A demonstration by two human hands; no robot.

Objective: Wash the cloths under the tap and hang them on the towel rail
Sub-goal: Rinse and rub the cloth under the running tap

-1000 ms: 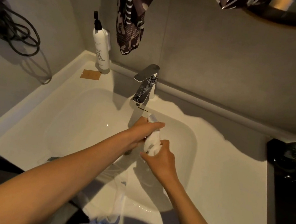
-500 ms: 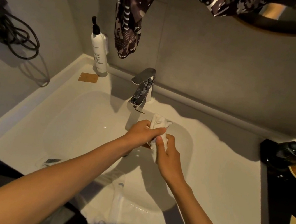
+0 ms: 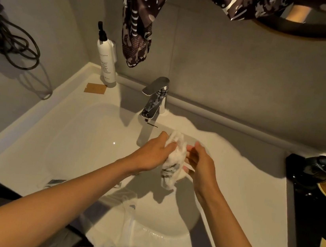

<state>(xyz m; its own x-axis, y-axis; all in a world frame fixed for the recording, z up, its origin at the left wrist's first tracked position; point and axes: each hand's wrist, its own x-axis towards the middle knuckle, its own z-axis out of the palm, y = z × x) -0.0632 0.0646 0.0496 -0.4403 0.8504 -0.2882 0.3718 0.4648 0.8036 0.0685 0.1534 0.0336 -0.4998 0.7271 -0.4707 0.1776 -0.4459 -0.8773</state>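
A crumpled white cloth hangs over the white sink basin, just below and right of the chrome tap. My left hand grips the cloth's upper left side. Against the cloth's right side rests my right hand, fingers loosely spread. Another thin white cloth lies draped over the sink's near rim. A dark patterned cloth hangs from above on the back wall. No water stream is visible to me.
A white pump bottle stands at the back left corner, a brown card beside it. Black cables hang on the left wall. A black tray with dark items sits on the counter at right.
The cloth has loosened and now hangs longer between my hands. My right hand has opened and shifted to the cloth's right side; the left still grips it.
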